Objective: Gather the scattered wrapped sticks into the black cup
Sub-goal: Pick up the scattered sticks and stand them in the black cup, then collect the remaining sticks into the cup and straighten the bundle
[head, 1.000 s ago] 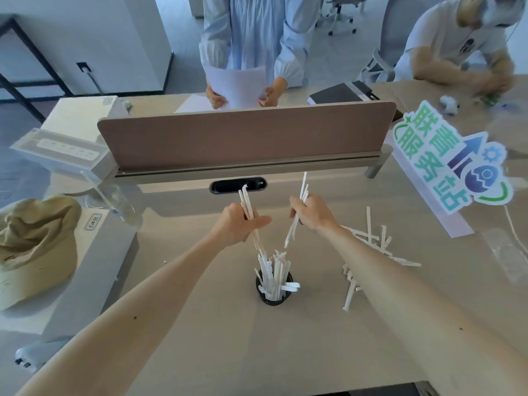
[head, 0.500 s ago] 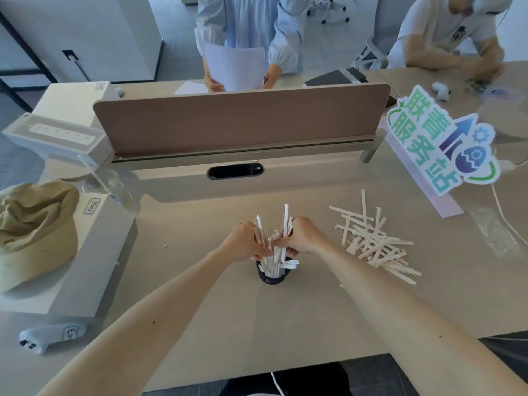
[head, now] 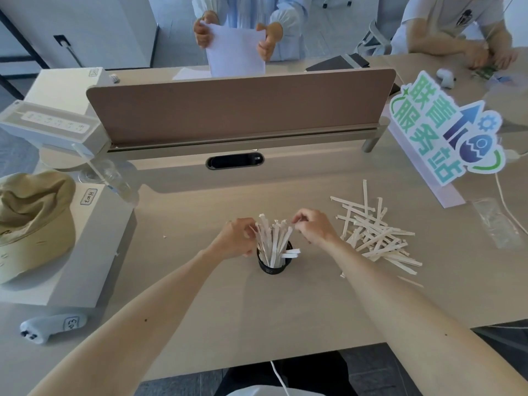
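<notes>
Wrapped sticks (head: 273,242) in black cup (head: 275,269), left hand (head: 236,239) fingertips hidden

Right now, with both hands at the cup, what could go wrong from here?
1. The black cup is narrow and packed with tall standing sticks; a sideways nudge from the left hand or right hand might tip it.
2. One bent stick hangs over the rim and could fall out.
3. The loose pile is large; the cup may not hold it all.
</notes>
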`<state>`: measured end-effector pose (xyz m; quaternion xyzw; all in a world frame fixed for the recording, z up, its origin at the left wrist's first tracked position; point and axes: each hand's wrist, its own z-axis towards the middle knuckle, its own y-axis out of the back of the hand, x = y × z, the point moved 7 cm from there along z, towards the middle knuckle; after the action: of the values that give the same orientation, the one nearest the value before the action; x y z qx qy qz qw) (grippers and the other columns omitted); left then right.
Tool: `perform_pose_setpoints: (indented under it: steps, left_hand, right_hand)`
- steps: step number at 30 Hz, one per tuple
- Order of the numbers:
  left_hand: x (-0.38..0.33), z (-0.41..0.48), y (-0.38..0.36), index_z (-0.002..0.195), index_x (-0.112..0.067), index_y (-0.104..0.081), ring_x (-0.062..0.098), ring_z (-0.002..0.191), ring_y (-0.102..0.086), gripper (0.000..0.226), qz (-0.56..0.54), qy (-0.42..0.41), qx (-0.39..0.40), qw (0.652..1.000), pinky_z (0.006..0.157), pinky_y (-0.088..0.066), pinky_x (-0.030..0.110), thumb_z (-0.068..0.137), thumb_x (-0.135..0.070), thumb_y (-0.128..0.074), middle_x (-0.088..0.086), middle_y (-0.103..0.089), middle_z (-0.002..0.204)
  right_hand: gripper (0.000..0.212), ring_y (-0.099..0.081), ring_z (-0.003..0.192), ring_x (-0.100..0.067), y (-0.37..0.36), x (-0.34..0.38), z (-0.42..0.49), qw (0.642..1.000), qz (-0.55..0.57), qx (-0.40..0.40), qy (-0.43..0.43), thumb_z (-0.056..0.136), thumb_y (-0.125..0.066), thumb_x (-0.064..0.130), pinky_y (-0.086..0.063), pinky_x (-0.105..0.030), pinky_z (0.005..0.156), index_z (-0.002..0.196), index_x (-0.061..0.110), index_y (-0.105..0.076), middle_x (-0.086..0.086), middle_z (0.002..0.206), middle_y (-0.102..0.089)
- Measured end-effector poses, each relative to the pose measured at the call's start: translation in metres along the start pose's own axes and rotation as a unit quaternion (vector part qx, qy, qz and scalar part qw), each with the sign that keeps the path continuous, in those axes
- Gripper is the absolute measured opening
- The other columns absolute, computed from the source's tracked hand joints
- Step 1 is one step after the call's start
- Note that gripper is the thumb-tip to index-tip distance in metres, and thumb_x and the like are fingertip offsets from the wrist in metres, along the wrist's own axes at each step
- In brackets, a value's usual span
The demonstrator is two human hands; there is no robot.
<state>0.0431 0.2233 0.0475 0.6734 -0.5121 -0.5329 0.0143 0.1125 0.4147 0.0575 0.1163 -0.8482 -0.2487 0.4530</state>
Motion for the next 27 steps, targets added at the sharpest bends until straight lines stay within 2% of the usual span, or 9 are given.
perform_pose_setpoints:
  steps: [2, 5, 8, 11, 13, 17, 21, 23, 27]
  left_hand:
    - [0.013, -0.001, 0.001, 0.095, -0.012, -0.062, 0.03, 0.055, -0.07, 0.022, -0.024, 0.051, -0.015, 0.998, 0.063, -0.061, 0.038, 0.077, -0.006, -0.051, 0.01, -0.07, 0.077]
    - [0.031, -0.008, -0.019, 0.097, -0.012, -0.065, 0.023, 0.049, -0.066, 0.016, -0.07, 0.132, 0.048, 0.988, 0.058, -0.06, 0.031, 0.084, -0.02, -0.065, 0.01, -0.069, 0.069]
    - [0.038, -0.006, -0.037, 0.094, -0.004, -0.068, 0.021, 0.057, -0.07, 0.014, -0.115, 0.134, 0.076, 0.981, 0.071, -0.062, 0.036, 0.085, -0.014, -0.068, 0.013, -0.072, 0.071]
    - [0.04, 0.006, -0.026, 0.089, -0.004, -0.07, 0.018, 0.061, -0.072, 0.008, -0.117, 0.124, 0.02, 0.985, 0.067, -0.06, 0.024, 0.084, -0.01, -0.067, 0.017, -0.074, 0.075]
    - [0.041, 0.017, -0.014, 0.088, -0.005, -0.071, 0.011, 0.054, -0.07, 0.008, -0.131, 0.126, -0.026, 0.983, 0.059, -0.056, 0.017, 0.084, -0.011, -0.068, 0.013, -0.073, 0.072]
    - [0.046, 0.045, 0.007, 0.083, -0.008, -0.07, 0.021, 0.06, -0.07, 0.002, -0.17, 0.132, -0.091, 0.972, 0.073, -0.061, 0.036, 0.084, -0.009, -0.069, 0.015, -0.072, 0.076]
    - [0.039, 0.054, 0.021, 0.077, -0.014, -0.068, 0.019, 0.059, -0.069, 0.007, -0.129, 0.125, -0.124, 0.976, 0.059, -0.057, 0.029, 0.084, -0.016, -0.068, 0.011, -0.072, 0.076]
    - [0.03, 0.052, 0.034, 0.071, -0.018, -0.067, 0.022, 0.061, -0.067, 0.011, -0.09, 0.108, -0.181, 0.973, 0.052, -0.05, 0.026, 0.081, -0.023, -0.067, 0.005, -0.07, 0.072]
    - [-0.015, 0.057, 0.053, 0.073, -0.014, -0.067, 0.016, 0.062, -0.056, 0.009, -0.099, 0.051, -0.225, 0.968, 0.057, -0.049, 0.026, 0.08, -0.02, -0.064, 0.001, -0.063, 0.066]
  right_hand:
    - [0.015, -0.057, 0.05, -0.018, 0.001, -0.02, 0.003, 0.998, -0.011, -0.013, -0.064, 0.08, -0.051, 0.007, -0.052, -0.028, 0.052, 0.083, 0.002, -0.065, -0.007, 0.063, -0.062]
    - [0.01, -0.062, 0.052, -0.023, -0.023, -0.046, -0.004, 0.983, 0.049, 0.091, -0.148, 0.085, -0.057, 0.004, -0.059, -0.036, 0.06, 0.088, -0.001, -0.065, -0.016, 0.07, -0.065]
    - [0.013, -0.064, 0.055, -0.021, -0.044, -0.047, -0.002, 0.979, 0.072, 0.146, -0.12, 0.086, -0.062, 0.003, -0.061, -0.035, 0.066, 0.093, -0.003, -0.071, -0.014, 0.074, -0.068]
    - [0.015, -0.068, 0.063, -0.03, -0.043, -0.04, 0.013, 0.987, 0.084, 0.093, -0.102, 0.085, -0.062, 0.0, -0.061, -0.04, 0.074, 0.077, 0.006, -0.074, -0.015, 0.076, -0.07]
    - [0.027, -0.069, 0.059, -0.029, -0.04, -0.033, 0.025, 0.989, 0.102, 0.05, -0.096, 0.086, -0.057, -0.004, -0.062, -0.033, 0.067, 0.072, 0.013, -0.073, -0.012, 0.076, -0.071]
    - [0.027, -0.063, 0.052, -0.016, -0.039, -0.012, 0.053, 0.988, 0.133, 0.01, -0.076, 0.088, -0.053, -0.007, -0.055, -0.018, 0.049, 0.091, 0.008, -0.074, -0.008, 0.077, -0.069]
    - [0.019, -0.066, 0.061, -0.019, -0.037, -0.006, 0.07, 0.984, 0.158, 0.011, -0.076, 0.088, -0.058, -0.005, -0.053, -0.016, 0.047, 0.099, 0.002, -0.072, -0.013, 0.088, -0.07]
    - [0.017, -0.066, 0.06, -0.022, -0.031, -0.005, 0.07, 0.987, 0.147, 0.016, -0.068, 0.089, -0.058, 0.0, -0.055, -0.019, 0.051, 0.095, 0.003, -0.073, -0.012, 0.081, -0.069]
    - [0.015, -0.061, 0.057, -0.027, 0.006, -0.013, 0.074, 0.989, 0.136, -0.032, -0.053, 0.087, -0.057, 0.001, -0.06, -0.04, 0.068, 0.086, 0.0, -0.071, -0.015, 0.07, -0.065]
